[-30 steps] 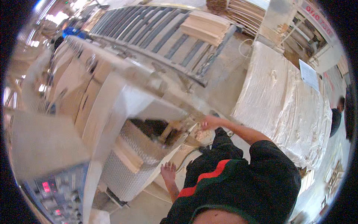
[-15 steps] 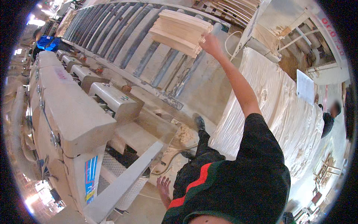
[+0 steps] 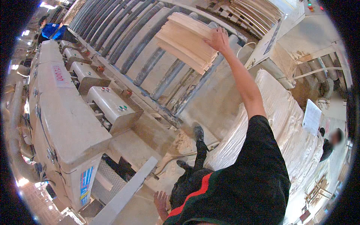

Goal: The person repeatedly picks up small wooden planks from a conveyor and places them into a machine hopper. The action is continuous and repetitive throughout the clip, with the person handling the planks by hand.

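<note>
A stack of thin pale wooden boards (image 3: 187,43) lies on the roller conveyor (image 3: 140,62) at the far middle. My right arm stretches out to it. At the right end of the stack my right hand (image 3: 218,40) rests on the boards, fingers spread rather than wrapped round them. My left hand (image 3: 161,201) hangs low beside my body, open and holding nothing, with its fingers apart. Nearest to it is a grey metal bar (image 3: 129,191) of the machine on the left.
A large dusty machine (image 3: 71,123) with button boxes (image 3: 112,105) runs along the left. To my right stands a plastic-wrapped pile (image 3: 258,138) with a white sheet (image 3: 312,117) on it. One person in blue (image 3: 52,32) is far left, another (image 3: 330,144) far right.
My right hand has gone from curled at the stack's right corner to spread over its end. The whole view has shifted slightly. My left hand stays low and open.
</note>
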The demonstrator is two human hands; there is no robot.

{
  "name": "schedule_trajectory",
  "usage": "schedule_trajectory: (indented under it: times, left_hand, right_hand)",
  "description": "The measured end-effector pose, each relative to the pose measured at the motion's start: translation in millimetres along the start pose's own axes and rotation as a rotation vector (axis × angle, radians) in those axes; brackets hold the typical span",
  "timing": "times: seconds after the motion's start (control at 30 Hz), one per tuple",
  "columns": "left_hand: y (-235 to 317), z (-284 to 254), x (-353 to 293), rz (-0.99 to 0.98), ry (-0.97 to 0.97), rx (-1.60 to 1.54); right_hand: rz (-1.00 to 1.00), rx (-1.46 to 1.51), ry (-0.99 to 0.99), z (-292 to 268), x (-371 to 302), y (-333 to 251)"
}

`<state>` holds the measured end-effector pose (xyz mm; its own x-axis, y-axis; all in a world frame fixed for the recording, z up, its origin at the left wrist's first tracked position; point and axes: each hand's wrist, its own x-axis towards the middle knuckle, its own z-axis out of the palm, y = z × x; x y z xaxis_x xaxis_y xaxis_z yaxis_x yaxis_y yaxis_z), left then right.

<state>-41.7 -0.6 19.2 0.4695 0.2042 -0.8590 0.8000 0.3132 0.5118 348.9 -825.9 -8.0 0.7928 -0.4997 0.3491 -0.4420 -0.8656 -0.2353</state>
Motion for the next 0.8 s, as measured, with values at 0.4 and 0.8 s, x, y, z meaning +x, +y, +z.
schedule_trajectory:
  times: [0.4,0.8]
  left_hand:
    - [24.7,29.2,-18.9,0.024,0.188,0.048]
    - [16.2,33.6,-20.2,0.047,0.127,0.124]
  right_hand:
    - [0.024,0.061,0.069,-6.6,-35.0,-37.5]
    - [0.028,0.04,0.012,-3.3,-36.3,-42.3]
